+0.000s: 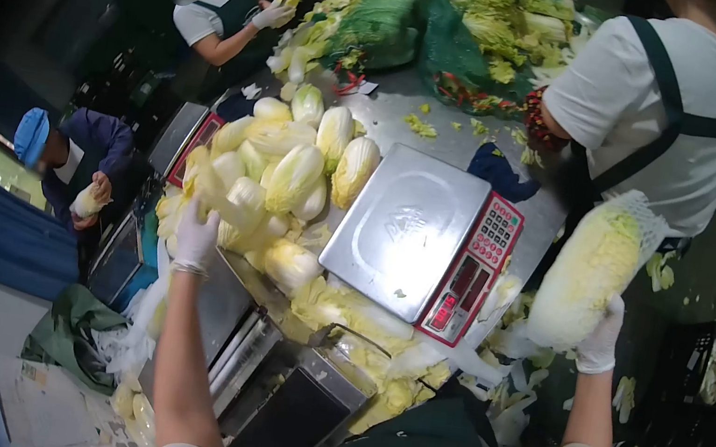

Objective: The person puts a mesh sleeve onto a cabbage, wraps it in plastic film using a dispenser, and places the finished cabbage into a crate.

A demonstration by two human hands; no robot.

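My right hand point(601, 338), in a white glove, is closed around the lower end of a napa cabbage point(589, 272), held up at the right. A white foam net covers the cabbage's top end. Over on the left, my gloved left hand point(195, 240) is at the near edge of a pile of trimmed napa cabbages point(295, 177), its thumb and fingers apart. Whether it touches a cabbage there is hard to see. A weighing scale point(410, 223) with a bare steel plate and a red keypad panel stands between my hands.
A steel wrapping machine point(286, 425) with a black plate sits close to my body, and loose leaves point(350, 326) lie beside it. Green mesh sacks point(382, 24) of cabbages stand at the back. One co-worker point(671, 105) stands at right; two others are at left. Black crates point(691, 412) stand at right.
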